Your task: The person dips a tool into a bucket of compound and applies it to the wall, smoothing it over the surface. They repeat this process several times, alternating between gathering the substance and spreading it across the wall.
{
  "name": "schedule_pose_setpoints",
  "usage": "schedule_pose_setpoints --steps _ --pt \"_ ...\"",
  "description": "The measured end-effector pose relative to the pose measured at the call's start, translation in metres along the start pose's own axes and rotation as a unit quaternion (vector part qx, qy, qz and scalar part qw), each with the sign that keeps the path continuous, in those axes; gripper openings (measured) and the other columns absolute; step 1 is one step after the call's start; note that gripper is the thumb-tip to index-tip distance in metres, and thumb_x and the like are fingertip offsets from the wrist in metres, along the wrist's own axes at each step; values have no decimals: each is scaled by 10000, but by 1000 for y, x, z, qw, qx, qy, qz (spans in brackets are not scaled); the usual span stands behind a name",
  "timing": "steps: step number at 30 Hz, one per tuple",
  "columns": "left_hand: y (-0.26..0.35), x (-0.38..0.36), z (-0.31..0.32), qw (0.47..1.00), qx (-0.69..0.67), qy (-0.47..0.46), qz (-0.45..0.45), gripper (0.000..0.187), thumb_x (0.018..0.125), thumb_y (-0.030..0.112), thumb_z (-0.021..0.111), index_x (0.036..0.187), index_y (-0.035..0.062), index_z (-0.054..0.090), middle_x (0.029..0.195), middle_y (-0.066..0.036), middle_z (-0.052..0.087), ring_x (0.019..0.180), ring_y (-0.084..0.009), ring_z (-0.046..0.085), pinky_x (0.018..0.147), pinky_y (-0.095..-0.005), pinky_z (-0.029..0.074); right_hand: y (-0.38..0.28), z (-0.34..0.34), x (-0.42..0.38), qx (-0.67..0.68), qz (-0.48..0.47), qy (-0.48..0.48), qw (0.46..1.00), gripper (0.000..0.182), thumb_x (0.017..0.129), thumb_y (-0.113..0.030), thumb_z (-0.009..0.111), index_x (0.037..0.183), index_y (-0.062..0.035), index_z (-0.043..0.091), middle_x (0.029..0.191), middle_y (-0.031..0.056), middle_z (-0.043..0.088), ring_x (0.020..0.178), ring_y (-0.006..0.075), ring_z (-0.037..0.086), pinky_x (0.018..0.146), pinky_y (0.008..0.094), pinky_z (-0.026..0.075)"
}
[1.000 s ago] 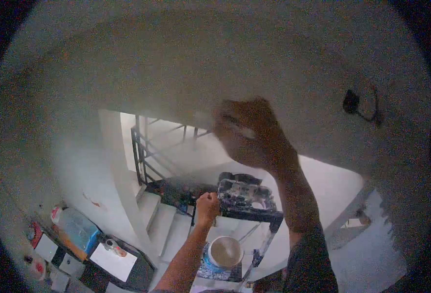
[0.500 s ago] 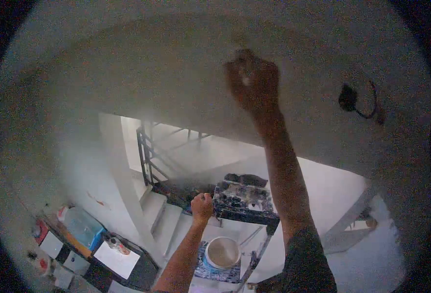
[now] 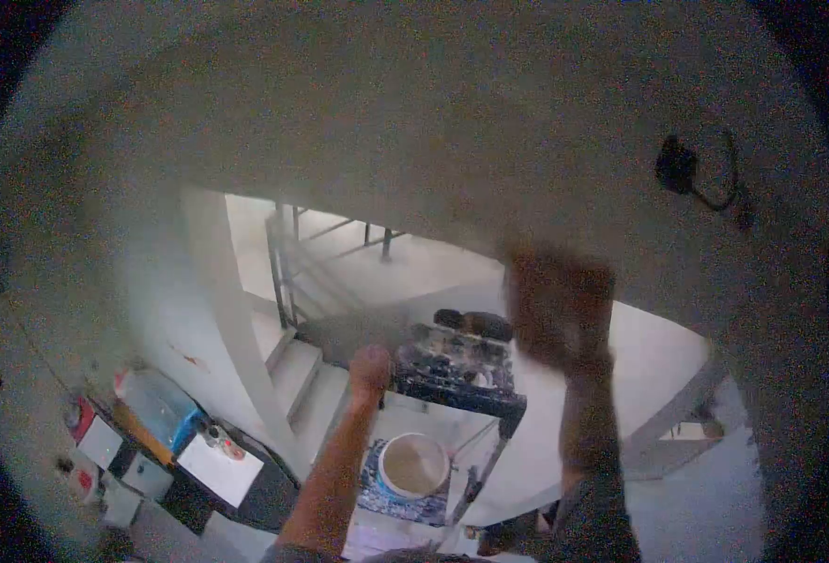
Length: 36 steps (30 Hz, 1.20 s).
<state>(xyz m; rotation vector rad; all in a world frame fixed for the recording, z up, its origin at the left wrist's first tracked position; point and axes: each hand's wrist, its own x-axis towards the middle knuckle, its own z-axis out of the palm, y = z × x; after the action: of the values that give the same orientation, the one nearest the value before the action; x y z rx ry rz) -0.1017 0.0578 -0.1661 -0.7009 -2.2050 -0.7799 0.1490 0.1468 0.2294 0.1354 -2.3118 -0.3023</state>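
My right hand [image 3: 560, 305] is smeared by motion just under the lower edge of the grey overhead surface [image 3: 386, 131]; its fingers and anything in them cannot be made out. Lower and further left, my left hand [image 3: 371, 368] is closed beside the left edge of a paint-spattered platform [image 3: 456, 375]. What it grips, if anything, is too small to tell. Beneath the platform stands a white bucket [image 3: 414, 465] with pale stuff inside.
White steps [image 3: 297, 380] and a dark railing [image 3: 281, 267] lie beyond at the left. A black fitting with a looped cable [image 3: 677, 167] hangs at the upper right. A clear plastic container [image 3: 159, 413] and a white sheet [image 3: 222, 469] are at the lower left.
My right hand has come down from high on the overhead surface and to the right, toward the platform. My left hand sits slightly higher and further left in view.
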Motion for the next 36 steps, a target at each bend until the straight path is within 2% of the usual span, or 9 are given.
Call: schedule_pose_setpoints --steps 2,3,4,10,15,17,19,25,36 --pt "30 9 -40 987 118 83 73 192 734 140 612 906 86 547 868 -110 574 780 -316 562 633 -437 455 -9 9 -64 28 23 -285 958 276 860 -328 485 927 -115 648 733 67 639 620 277 607 589 450 467" --pt "47 28 -69 992 -16 -106 -70 221 738 116 598 940 59 529 875 -125 564 830 -345 547 684 -434 451 10 61 -116 133 -95 -144 976 342 896 -367 488 868 -79 671 642 66 619 546 234 606 514 399 476" --pt "-2 2 -6 998 18 54 32 209 750 118 587 933 42 520 892 -131 565 858 -362 534 686 -452 439 5 96 -151 538 35 -74 839 401 909 -416 514 848 -54 676 593 67 603 490 178 585 463 322 477" --pt "10 17 -36 986 -95 -113 -74 111 806 67 517 914 61 542 896 -116 585 859 -347 534 703 -446 421 -43 248 -351 661 584 -191 431 374 935 -382 532 954 -25 642 738 70 657 591 141 624 491 255 485" --pt "27 16 -41 975 -187 71 -96 455 934 342 412 691 -23 535 583 -132 505 566 -187 499 549 -356 389 -63 272 -419 734 554 -155 361 402 927 -426 522 1015 -41 594 819 113 659 576 148 619 459 266 487" --pt "27 18 -35 966 -237 76 -71 449 929 341 423 693 -25 530 581 -127 494 576 -170 497 539 -358 381 -62 285 -416 689 531 -247 428 382 931 -415 515 1048 -56 569 802 109 655 582 156 621 472 267 494" --pt "20 14 -30 953 -285 87 -51 443 925 341 434 696 -27 524 580 -122 484 587 -153 495 529 -359 372 -66 314 -425 624 363 -208 661 362 924 -393 526 1057 -58 564 779 113 647 581 179 624 506 310 508" --pt "5 14 -21 995 -90 30 -12 350 893 263 453 688 -7 542 607 -123 529 602 -244 553 564 -350 421 -66 377 -408 419 115 -175 884 316 880 -299 552 1044 -30 573 828 217 640 702 376 633 659 479 499" --pt "27 19 -38 940 -266 -9 -215 428 858 350 426 742 15 666 626 -148 607 613 -235 597 612 -349 455 -91 417 -327 281 102 -489 819 224 829 -179 525 875 -15 672 926 225 649 844 342 645 768 458 510"
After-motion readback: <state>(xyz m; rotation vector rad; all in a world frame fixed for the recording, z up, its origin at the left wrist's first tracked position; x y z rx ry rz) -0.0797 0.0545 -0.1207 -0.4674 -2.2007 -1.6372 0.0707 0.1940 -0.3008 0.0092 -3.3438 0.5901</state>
